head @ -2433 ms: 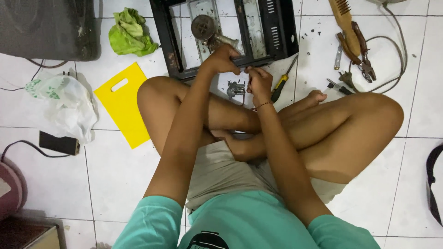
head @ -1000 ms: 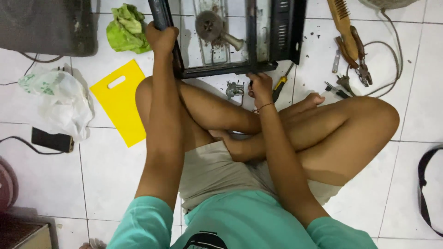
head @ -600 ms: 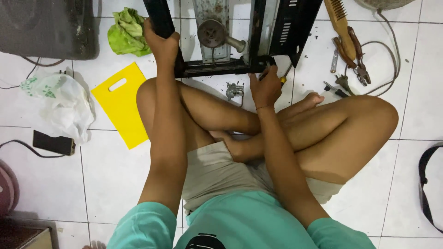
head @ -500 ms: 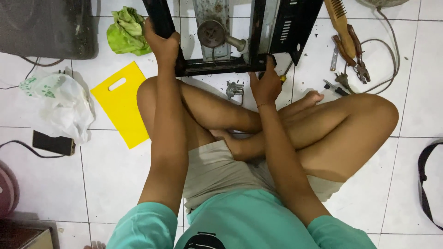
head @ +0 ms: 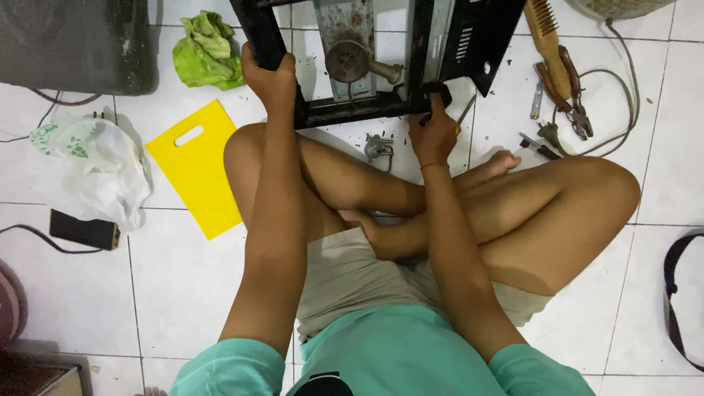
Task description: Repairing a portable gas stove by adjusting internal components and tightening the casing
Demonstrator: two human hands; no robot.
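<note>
Between both hands [head: 268,73]: black frame [head: 352,110].

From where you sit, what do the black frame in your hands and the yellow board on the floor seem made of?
The black frame looks like painted sheet metal: thin folded edges, vent slots. The yellow board looks like smooth plastic: flat, uniform colour, cut-out handle.

Floor [head: 183,293]: white glazed tiles with grey grout lines, evenly lit, with faint specks of debris near the top edge. A dark grey box [head: 73,37] stands at the upper left, a black cable [head: 44,95] trailing from beneath it. A brown wooden corner [head: 37,374] shows at the lower left. A black strap [head: 678,293] curves along the right edge. No walls or windows in view.
</note>
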